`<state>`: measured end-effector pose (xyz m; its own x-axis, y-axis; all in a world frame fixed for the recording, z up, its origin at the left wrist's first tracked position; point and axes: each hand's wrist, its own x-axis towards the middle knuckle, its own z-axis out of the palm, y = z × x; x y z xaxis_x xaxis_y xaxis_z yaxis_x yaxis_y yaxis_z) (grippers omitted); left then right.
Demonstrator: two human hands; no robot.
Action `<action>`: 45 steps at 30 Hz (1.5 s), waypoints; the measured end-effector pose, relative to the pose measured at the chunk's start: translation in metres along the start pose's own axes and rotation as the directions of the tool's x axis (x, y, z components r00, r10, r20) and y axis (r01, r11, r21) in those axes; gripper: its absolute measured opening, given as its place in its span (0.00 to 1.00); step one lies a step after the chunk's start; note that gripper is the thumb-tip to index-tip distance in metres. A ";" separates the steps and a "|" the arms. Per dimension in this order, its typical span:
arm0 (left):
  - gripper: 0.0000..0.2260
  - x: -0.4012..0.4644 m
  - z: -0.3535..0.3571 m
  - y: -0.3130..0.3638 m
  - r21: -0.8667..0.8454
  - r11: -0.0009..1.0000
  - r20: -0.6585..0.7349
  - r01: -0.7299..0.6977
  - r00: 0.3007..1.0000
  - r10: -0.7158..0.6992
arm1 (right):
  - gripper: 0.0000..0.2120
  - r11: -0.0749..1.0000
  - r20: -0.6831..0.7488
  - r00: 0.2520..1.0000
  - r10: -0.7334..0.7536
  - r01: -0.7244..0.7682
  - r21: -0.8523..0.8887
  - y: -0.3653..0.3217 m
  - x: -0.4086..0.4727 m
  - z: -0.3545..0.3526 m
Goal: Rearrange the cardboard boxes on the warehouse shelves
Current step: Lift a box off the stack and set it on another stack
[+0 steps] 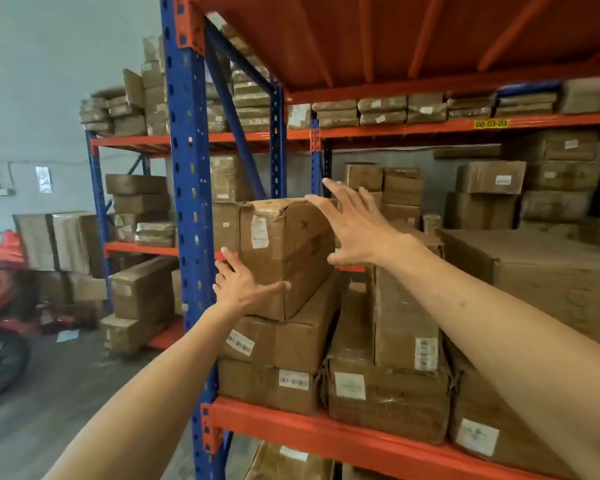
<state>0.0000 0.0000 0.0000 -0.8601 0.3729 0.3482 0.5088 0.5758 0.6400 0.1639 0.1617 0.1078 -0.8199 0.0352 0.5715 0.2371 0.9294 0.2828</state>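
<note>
A dented brown cardboard box (284,251) with a white label lies on top of a stack of two longer boxes (291,341) at the left end of the orange shelf (291,422). My left hand (243,285) rests spread against the top box's lower left face, thumb along its front. My right hand (354,223) is spread wide at the box's upper right edge, fingers apart; whether it touches the cardboard is unclear. Neither hand is closed around the box.
A blue upright post (187,202) stands just left of the stack. More boxes (406,327) fill the shelf to the right, one large box (551,271) further right. Other racks with parcels stand behind. A red vehicle (0,292) is parked on the floor at left.
</note>
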 end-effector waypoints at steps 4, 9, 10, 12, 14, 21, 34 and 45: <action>0.72 0.018 0.023 -0.006 -0.109 0.988 0.084 0.111 0.991 -0.102 | 0.59 0.981 0.070 0.990 -0.119 0.128 -0.145 -0.018 0.051 0.014; 0.72 0.033 0.052 -0.012 -0.207 0.974 0.026 0.088 0.996 -0.085 | 0.55 0.903 0.207 0.952 -0.226 0.284 -0.321 -0.058 0.106 0.024; 0.71 0.035 0.058 -0.014 -0.217 0.974 -0.007 0.069 0.997 -0.073 | 0.53 0.884 0.237 0.943 -0.234 0.308 -0.353 -0.066 0.115 0.026; 0.69 0.040 0.063 -0.017 -0.202 0.979 -0.064 0.022 0.997 -0.035 | 0.50 0.848 0.301 0.926 -0.227 0.340 -0.406 -0.077 0.130 0.029; 0.68 0.046 0.060 -0.024 -0.154 0.988 -0.077 -0.034 0.997 0.022 | 0.50 0.830 0.346 0.917 -0.201 0.347 -0.436 -0.079 0.140 0.027; 0.64 0.079 0.015 -0.035 0.110 0.932 -0.047 -0.347 0.934 0.353 | 0.55 0.870 0.281 0.950 -0.137 0.251 -0.424 -0.053 0.135 0.013; 0.54 0.095 -0.044 -0.037 0.764 0.330 0.134 -0.554 0.637 0.759 | 0.56 0.990 -0.098 0.986 0.139 -0.136 0.035 -0.033 0.046 0.107; 0.55 0.091 0.008 -0.100 0.663 0.232 0.259 -0.712 0.509 0.821 | 0.54 0.964 -0.026 0.980 0.195 -0.187 0.189 -0.055 -0.024 0.171</action>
<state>-0.1288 -0.0178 -0.0379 -0.0103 0.8509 0.5252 0.7558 0.3506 -0.5531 0.0811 0.1726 -0.0528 -0.7443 0.2062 0.6353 0.2829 0.9589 0.0202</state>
